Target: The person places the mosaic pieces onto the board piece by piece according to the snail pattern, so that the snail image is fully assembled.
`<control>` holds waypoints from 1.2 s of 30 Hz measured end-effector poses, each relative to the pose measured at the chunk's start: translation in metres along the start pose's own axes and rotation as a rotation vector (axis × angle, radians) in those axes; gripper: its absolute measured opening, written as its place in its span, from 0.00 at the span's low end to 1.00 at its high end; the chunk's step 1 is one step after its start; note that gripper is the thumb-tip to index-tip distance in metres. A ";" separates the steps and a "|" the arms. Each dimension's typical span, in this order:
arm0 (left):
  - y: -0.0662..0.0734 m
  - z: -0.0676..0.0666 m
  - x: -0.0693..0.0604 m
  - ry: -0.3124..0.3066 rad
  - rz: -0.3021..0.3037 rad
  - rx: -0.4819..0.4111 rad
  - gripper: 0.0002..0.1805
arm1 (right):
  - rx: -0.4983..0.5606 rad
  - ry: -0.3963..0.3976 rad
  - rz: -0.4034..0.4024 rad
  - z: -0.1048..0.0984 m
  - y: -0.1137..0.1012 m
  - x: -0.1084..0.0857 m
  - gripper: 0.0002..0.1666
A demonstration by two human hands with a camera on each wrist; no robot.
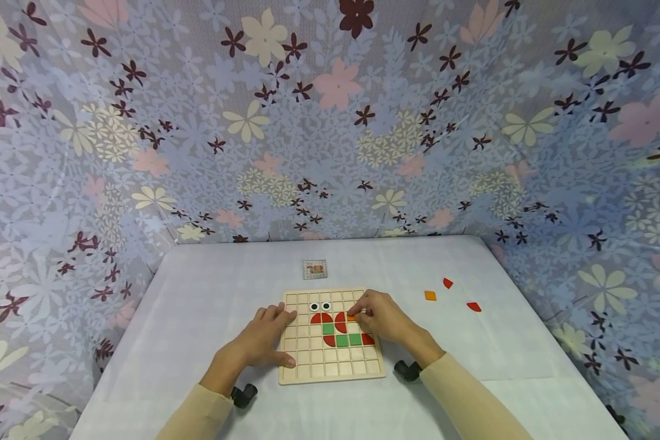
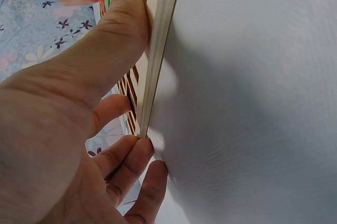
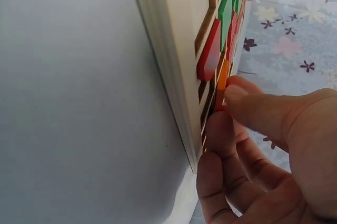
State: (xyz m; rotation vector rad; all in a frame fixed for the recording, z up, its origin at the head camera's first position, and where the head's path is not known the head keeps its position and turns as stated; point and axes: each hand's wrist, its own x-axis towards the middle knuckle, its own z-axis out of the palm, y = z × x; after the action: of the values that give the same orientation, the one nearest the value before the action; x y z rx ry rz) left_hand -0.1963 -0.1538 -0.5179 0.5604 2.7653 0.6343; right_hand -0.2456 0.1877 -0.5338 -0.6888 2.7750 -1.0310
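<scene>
A wooden grid board (image 1: 308, 369) lies on the table, bearing a pattern of coloured tiles. My right hand (image 1: 382, 315) is over its right part, thumb and fingertips pinching an orange square tile (image 3: 222, 84) at a cell beside red quarter-round tiles (image 1: 340, 322). Along the board's left edge rests my left hand (image 1: 266, 336), its thumb on the lower-left rim and its other fingers spread by the upper side. Two eye tiles (image 1: 320, 307) sit above red tiles, with green square tiles (image 1: 341, 340) lower down. A red tile (image 3: 209, 53) shows near the board's edge in the right wrist view.
A small picture card (image 1: 315, 269) lies behind the board. On the right of the white-covered table (image 1: 220, 275) are a loose orange square (image 1: 430, 296) and two red quarter-round tiles (image 1: 474, 307). A flowered cloth (image 1: 330, 153) hangs behind the table.
</scene>
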 end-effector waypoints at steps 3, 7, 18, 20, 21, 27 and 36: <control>0.000 0.000 0.000 0.000 0.002 0.000 0.64 | 0.002 0.000 0.010 0.000 0.000 0.001 0.11; -0.001 0.000 0.000 0.004 0.010 -0.003 0.64 | 0.001 0.004 0.031 0.000 -0.001 0.001 0.12; -0.001 0.001 -0.002 0.009 0.025 -0.011 0.63 | 0.015 0.025 0.068 0.006 -0.003 0.005 0.15; -0.002 0.002 -0.002 0.012 0.033 0.004 0.63 | 0.013 0.025 0.074 0.007 -0.004 0.005 0.15; -0.002 0.002 -0.002 0.012 0.034 0.007 0.62 | 0.013 0.024 0.068 0.007 -0.004 0.004 0.15; -0.001 0.004 -0.001 0.013 0.016 0.006 0.62 | -0.011 0.029 0.006 0.005 -0.003 0.003 0.14; 0.000 0.004 -0.001 0.010 -0.007 0.000 0.62 | -0.011 0.029 -0.004 0.003 -0.001 -0.001 0.13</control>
State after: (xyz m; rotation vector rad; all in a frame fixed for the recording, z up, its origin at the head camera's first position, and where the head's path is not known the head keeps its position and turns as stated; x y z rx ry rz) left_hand -0.1944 -0.1528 -0.5210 0.5481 2.7758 0.6372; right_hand -0.2435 0.1856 -0.5355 -0.6858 2.8073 -1.0354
